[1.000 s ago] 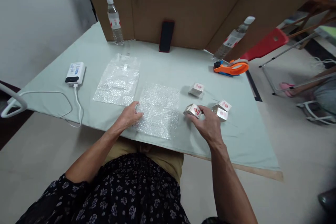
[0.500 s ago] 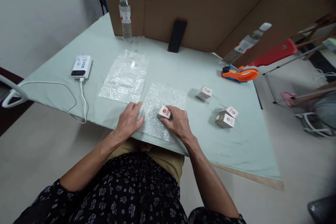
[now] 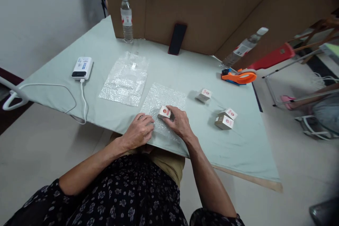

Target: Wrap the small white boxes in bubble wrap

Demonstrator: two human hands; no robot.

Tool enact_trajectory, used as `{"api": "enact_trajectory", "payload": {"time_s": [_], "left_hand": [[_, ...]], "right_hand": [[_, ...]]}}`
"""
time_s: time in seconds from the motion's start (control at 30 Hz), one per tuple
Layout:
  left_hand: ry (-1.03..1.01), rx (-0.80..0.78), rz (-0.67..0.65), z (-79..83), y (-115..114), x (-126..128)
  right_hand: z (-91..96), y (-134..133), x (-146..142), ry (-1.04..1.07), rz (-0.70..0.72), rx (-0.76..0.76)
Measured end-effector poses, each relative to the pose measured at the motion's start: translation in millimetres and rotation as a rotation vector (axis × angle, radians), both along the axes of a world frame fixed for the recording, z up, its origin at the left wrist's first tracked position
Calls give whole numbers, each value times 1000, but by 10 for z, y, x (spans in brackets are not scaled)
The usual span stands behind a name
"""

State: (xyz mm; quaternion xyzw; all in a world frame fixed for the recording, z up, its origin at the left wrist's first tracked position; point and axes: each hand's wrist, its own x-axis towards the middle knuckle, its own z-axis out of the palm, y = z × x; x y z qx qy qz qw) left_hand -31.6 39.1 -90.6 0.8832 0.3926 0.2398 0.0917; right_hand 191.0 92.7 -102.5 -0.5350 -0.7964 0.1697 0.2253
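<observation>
A small white-and-red box stands on the near bubble wrap sheet, and my right hand is closed around its right side. My left hand is at the sheet's front left edge, fingers curled over it; the thumb is hidden beneath. A second bubble wrap piece lies flat to the left. Three similar boxes rest to the right: a single box and, nearer me, a pair that touch, the front box and the back box.
A white power bank with a cable lies at left. A water bottle and a phone stand by the cardboard screen. At right are another bottle and an orange tape dispenser. A person's leg shows beyond the table.
My left hand has moved right and toward me along the sheet's edge, and its fingers have curled in. My right hand keeps hold of the box in nearly the same spot.
</observation>
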Motion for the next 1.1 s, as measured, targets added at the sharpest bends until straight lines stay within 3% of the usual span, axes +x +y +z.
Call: {"api": "enact_trajectory", "payload": {"time_s": [0.17, 0.3, 0.47, 0.83, 1.1], "left_hand": [[-169, 31, 68, 183, 165, 106], [-157, -31, 122, 269, 441, 220], [-150, -231, 233, 239, 686, 262], [-324, -539, 207, 217, 827, 322], [-481, -648, 122, 122, 684, 402]], "right_hand": [[252, -32, 230, 237, 65, -162], [436, -75, 338, 255, 92, -126], [326, 14, 218, 271, 21, -70], [142, 171, 198, 485, -28, -213], [97, -138, 152, 544, -114, -204]]}}
